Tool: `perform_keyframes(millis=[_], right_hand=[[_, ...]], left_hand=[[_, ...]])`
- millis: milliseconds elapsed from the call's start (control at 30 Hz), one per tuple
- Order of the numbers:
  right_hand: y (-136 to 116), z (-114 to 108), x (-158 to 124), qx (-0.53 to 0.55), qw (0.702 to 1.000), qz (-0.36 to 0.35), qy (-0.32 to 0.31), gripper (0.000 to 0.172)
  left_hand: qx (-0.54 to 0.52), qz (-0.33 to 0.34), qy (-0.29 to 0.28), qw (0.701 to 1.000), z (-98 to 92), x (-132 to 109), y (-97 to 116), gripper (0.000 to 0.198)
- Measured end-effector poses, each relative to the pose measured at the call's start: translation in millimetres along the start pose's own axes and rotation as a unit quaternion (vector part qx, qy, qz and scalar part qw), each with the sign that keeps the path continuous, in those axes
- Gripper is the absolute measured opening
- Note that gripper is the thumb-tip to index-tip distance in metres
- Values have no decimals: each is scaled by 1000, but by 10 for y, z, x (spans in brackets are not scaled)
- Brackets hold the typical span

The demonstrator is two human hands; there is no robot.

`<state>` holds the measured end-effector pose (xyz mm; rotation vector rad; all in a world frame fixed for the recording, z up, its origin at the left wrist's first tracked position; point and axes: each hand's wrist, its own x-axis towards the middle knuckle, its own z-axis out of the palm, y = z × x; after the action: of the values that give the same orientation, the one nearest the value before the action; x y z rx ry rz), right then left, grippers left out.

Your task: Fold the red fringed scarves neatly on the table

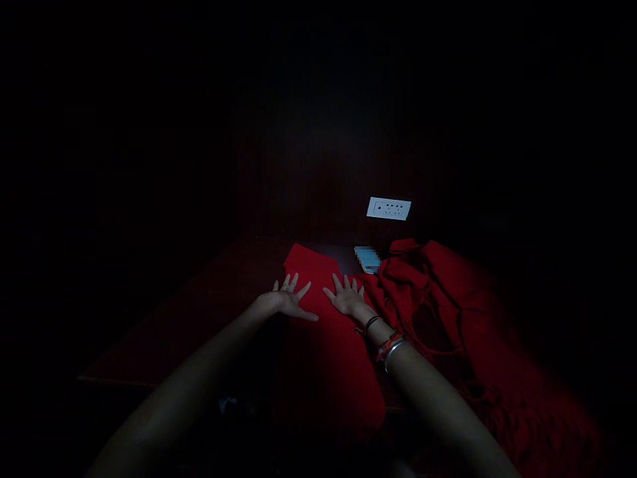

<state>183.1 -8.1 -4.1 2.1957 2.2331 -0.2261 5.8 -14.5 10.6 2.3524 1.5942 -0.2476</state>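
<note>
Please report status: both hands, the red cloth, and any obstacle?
Left hand, right hand: both spread on red cloth. Cloth's near end overhangs table. Bunched fabric close at right.

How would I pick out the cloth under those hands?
Find the dark table below the white wall socket. The left hand and right hand lie spread on a long red cloth. It lies flat, unlike the crumpled red fabric to its right.

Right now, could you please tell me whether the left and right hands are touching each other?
Apart. The head view plainly shows red cloth in the gap between the left hand and the right hand.
</note>
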Motion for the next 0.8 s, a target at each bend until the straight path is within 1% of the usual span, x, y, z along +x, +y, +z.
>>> perform_keyframes(millis=[67,133,233,300,333,400,467,533,667,800], right_hand=[[43,66,2,-8,1000,-5,8,68],[60,69,-50,-26,999,-8,28,63],[-18,-39,-156,-45,995,-6,90,55],[-113,-147,-185,-23,994,13,110,52],[-156,-202,-176,-7,995,29,99,51],[-209,-299,-114,16,997,60,46,48],[-212,-370,-10,22,998,66,-1,41],[-183,-413,109,25,998,60,-22,34],[-128,-422,293,31,997,71,-19,33],[-129,-389,375,33,996,77,11,31]], left_hand=[[7,9,-10,1000,7,18,-18,113],[12,8,-22,1000,-5,22,-20,113],[12,-2,-29,1000,-40,-6,1,114],[9,-5,-30,1000,-57,-33,19,114],[8,-5,-30,999,-61,-44,26,114],[10,-6,-34,999,-57,-56,39,114],[11,-10,-34,999,-41,-50,49,115],[7,-13,-26,1000,-17,-31,62,114],[2,-14,-4,1000,19,5,103,113],[2,-18,-3,1000,16,-9,143,113]])
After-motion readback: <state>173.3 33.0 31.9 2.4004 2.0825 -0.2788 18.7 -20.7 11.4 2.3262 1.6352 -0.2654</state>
